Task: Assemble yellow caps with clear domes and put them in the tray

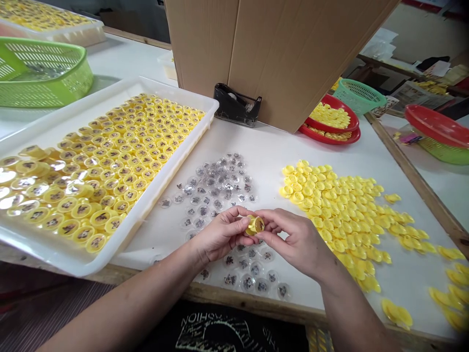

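Note:
Both hands meet over the white table around one small yellow round piece (256, 224) with a dark printed face. My left hand (223, 232) pinches it from the left side. From the right, the fingertips of my right hand (289, 237) close on its rim. Clear discs with dark animal prints (220, 183) lie scattered beneath and beyond the hands. Plain yellow pieces (337, 205) are spread out on the right. On the left, a white tray (183, 159) holds rows of yellow pieces topped with printed discs.
A tall cardboard box (271, 58) stands at the back, a black tape dispenser (236, 105) before it. Red plates (353, 136) with yellow pieces are at its right. A green basket (73, 83) sits at the far left. A wooden strip (414, 176) edges the right side.

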